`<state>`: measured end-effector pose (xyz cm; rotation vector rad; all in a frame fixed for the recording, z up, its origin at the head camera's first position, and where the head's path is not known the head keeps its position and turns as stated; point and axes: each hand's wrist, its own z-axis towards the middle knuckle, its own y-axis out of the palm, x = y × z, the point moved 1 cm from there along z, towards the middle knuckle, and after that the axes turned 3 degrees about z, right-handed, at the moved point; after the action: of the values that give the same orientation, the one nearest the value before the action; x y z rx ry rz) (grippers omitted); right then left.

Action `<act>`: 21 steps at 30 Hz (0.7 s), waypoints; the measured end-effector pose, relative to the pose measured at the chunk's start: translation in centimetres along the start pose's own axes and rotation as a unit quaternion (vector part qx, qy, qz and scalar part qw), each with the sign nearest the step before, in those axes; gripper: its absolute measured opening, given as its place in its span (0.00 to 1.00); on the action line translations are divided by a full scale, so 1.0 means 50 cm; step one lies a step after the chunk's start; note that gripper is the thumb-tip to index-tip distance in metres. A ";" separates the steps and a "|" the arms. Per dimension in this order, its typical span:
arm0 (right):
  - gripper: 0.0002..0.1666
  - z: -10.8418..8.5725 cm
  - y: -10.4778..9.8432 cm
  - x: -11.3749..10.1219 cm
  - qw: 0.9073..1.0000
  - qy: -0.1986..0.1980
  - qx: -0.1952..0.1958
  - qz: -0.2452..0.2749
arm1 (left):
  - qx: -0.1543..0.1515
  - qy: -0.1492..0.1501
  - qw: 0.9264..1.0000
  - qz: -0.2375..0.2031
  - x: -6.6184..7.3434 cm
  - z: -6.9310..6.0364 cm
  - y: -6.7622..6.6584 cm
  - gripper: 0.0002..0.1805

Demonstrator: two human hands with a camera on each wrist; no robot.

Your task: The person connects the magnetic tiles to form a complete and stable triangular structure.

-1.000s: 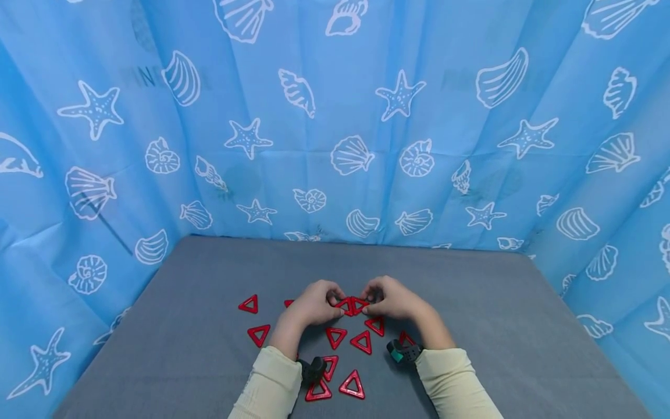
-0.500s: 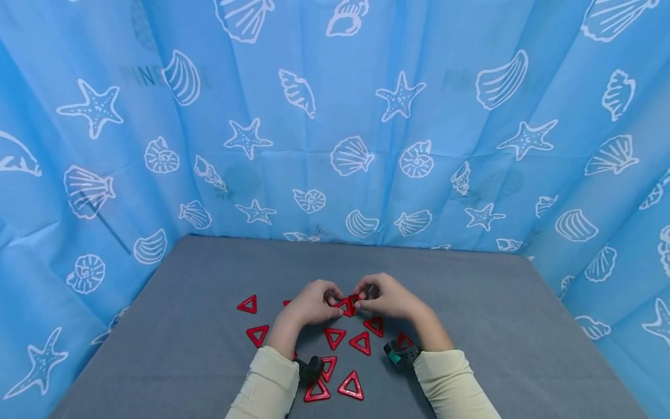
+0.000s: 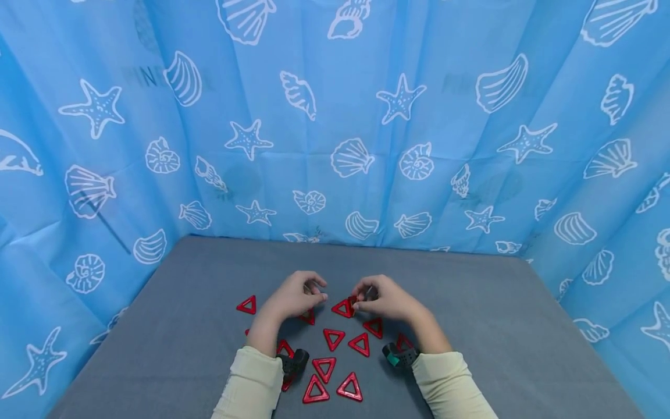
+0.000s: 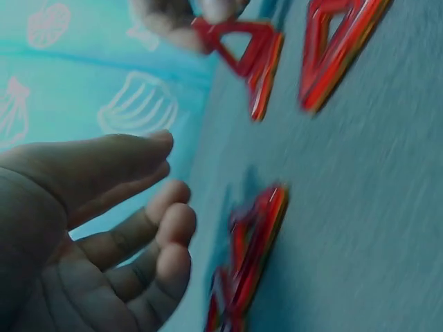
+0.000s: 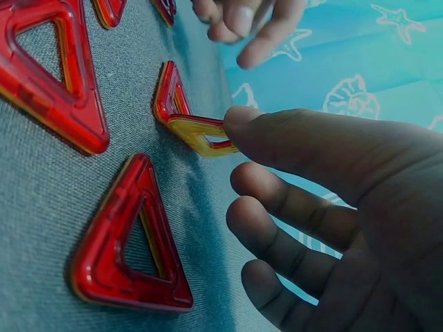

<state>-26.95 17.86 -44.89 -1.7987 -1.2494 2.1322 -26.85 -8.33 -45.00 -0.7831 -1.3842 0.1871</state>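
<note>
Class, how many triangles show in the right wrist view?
6: the pinched triangle in the right hand, its neighbour, the lower-left triangle, the upper-left triangle, one cropped triangle and another along the top edge. More may be hidden.

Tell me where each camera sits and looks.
Head: worn on head, facing forward and down at seashell-print curtain, grey tabletop; left hand, right hand, sleeves show.
Left wrist: worn there, facing left hand; right fingers show.
Right wrist: worn there, facing right hand; left fingers show.
Wrist views share the pinched red triangular tile.
</note>
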 end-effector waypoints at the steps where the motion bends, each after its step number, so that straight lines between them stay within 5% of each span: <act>1: 0.09 0.000 -0.001 0.000 1.000 0.000 0.000 0.000 | 0.003 -0.007 1.000 0.004 -0.003 -0.004 -0.007 0.13; 9: 0.09 -0.001 0.001 0.001 1.000 -0.002 -0.002 -0.001 | 0.005 -0.071 0.997 0.018 -0.028 -0.039 -0.049 0.11; 21: 0.09 -0.001 0.004 0.000 1.000 0.004 0.004 -0.007 | -0.031 -0.075 0.996 0.024 -0.024 -0.033 -0.033 0.18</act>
<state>-26.83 17.76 -45.03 -1.7881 -1.2447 2.1180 -26.11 -10.86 -44.96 -0.8693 -1.5203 0.2451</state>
